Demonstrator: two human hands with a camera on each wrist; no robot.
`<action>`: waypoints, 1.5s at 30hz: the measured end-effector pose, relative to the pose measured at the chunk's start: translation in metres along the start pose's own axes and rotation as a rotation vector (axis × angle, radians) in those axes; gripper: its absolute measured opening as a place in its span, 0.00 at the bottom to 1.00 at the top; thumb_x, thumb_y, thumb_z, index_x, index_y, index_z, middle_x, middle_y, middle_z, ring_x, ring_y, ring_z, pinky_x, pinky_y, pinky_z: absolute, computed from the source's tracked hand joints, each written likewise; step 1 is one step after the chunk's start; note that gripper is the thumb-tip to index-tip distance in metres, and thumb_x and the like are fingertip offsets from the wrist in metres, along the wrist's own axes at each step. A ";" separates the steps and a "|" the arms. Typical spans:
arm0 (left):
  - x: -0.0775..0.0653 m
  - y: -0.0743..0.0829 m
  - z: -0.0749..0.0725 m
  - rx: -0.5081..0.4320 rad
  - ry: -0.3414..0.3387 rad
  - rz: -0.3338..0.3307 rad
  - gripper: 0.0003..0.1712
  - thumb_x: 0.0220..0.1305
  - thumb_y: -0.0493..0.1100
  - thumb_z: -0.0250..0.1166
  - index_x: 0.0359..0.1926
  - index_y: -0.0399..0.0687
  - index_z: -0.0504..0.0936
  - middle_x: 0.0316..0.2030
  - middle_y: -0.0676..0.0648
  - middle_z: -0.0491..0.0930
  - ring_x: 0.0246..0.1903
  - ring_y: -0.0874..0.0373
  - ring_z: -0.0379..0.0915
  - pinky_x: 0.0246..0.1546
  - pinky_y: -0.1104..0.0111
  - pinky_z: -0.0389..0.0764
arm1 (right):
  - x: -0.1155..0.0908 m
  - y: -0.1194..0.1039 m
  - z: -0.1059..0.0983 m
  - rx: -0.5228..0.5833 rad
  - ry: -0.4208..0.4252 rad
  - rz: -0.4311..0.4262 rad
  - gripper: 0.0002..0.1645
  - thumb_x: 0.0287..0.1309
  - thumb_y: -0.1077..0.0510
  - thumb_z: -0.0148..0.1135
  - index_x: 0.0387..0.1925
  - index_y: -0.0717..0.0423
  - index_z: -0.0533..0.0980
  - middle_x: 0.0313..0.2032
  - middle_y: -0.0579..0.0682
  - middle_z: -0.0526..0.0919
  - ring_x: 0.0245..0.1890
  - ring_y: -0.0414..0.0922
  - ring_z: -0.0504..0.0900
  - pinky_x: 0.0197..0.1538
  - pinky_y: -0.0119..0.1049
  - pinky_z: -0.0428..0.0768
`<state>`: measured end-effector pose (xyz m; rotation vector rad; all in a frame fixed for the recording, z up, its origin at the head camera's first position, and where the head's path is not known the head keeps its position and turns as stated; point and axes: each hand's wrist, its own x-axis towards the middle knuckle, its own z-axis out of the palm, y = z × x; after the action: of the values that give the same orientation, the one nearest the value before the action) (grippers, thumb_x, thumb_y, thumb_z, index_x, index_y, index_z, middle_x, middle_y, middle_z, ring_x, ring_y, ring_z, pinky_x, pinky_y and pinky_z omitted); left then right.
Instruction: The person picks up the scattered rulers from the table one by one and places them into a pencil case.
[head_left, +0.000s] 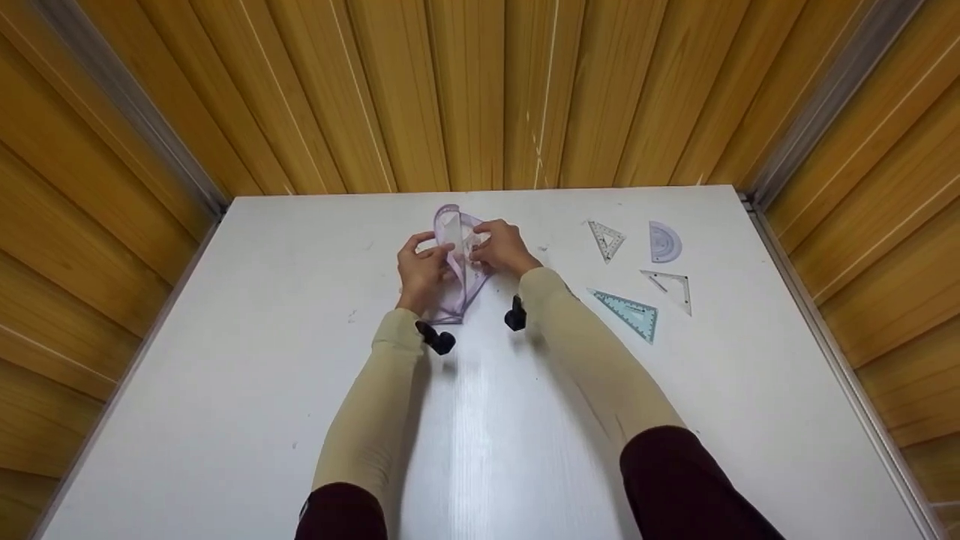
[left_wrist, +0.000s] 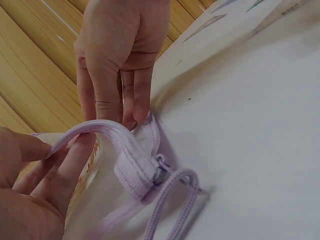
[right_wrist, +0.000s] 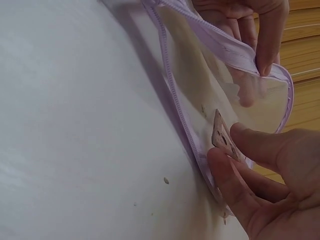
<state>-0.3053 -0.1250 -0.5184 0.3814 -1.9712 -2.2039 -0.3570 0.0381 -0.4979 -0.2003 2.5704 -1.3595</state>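
At the far middle of the white desk, someone bends both arms over a purple-trimmed sheer zip pouch. The left hand pinches the pouch's edge band between thumb and fingers. The right hand has thumb and fingertips drawn close around a small flat plate with holes in it; from here I can't make out what kind of piece it is. That plate sits at the pouch's parted opening, between the zipper edges, though how far inside it lies I can't tell. A purple cord loop hangs by the zipper end, near the left hand.

Over to the right of the pouch, well apart from it, four drawing tools lie flat on the desk: a small clear set square, a bluish semicircular protractor beside it, another clear set square below the protractor, and a teal set square nearest the person. The person wears cream sleeves below dark upper sleeves, with a black device at each wrist. Wood-look panels rise behind the desk and along both sides.
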 end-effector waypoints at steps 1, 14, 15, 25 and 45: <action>0.000 0.000 0.000 -0.001 0.000 0.000 0.19 0.68 0.32 0.66 0.59 0.43 0.78 0.42 0.36 0.88 0.25 0.58 0.81 0.24 0.68 0.83 | -0.001 -0.001 0.000 -0.006 -0.003 -0.002 0.35 0.57 0.66 0.74 0.66 0.60 0.75 0.44 0.58 0.89 0.37 0.48 0.88 0.32 0.30 0.83; 0.001 -0.003 -0.001 -0.010 -0.005 -0.008 0.19 0.69 0.30 0.64 0.59 0.42 0.77 0.43 0.34 0.88 0.24 0.58 0.79 0.23 0.68 0.82 | -0.002 0.007 -0.005 -0.040 0.016 -0.058 0.34 0.57 0.67 0.73 0.66 0.61 0.75 0.46 0.60 0.88 0.41 0.50 0.86 0.39 0.33 0.82; 0.000 -0.003 -0.001 -0.007 -0.006 -0.009 0.19 0.69 0.31 0.64 0.59 0.42 0.77 0.43 0.34 0.88 0.24 0.58 0.79 0.23 0.68 0.82 | -0.002 0.007 -0.006 -0.045 0.020 -0.063 0.33 0.57 0.67 0.73 0.65 0.61 0.76 0.47 0.61 0.88 0.42 0.49 0.86 0.39 0.33 0.82; 0.000 -0.004 -0.001 -0.020 -0.010 -0.006 0.21 0.67 0.32 0.68 0.59 0.43 0.78 0.42 0.34 0.87 0.23 0.58 0.79 0.23 0.69 0.81 | -0.004 0.009 -0.010 -0.040 0.029 -0.068 0.33 0.56 0.67 0.74 0.64 0.62 0.77 0.45 0.61 0.88 0.41 0.53 0.88 0.37 0.33 0.84; 0.000 -0.001 -0.003 -0.036 -0.021 0.006 0.21 0.68 0.30 0.65 0.61 0.39 0.76 0.43 0.32 0.87 0.23 0.56 0.79 0.22 0.67 0.83 | -0.013 0.022 -0.036 -0.042 0.016 -0.166 0.37 0.64 0.52 0.72 0.72 0.53 0.70 0.53 0.57 0.85 0.44 0.54 0.87 0.46 0.42 0.86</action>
<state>-0.3050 -0.1276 -0.5192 0.3486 -1.9379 -2.2455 -0.3545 0.0818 -0.4945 -0.4197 2.6480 -1.3679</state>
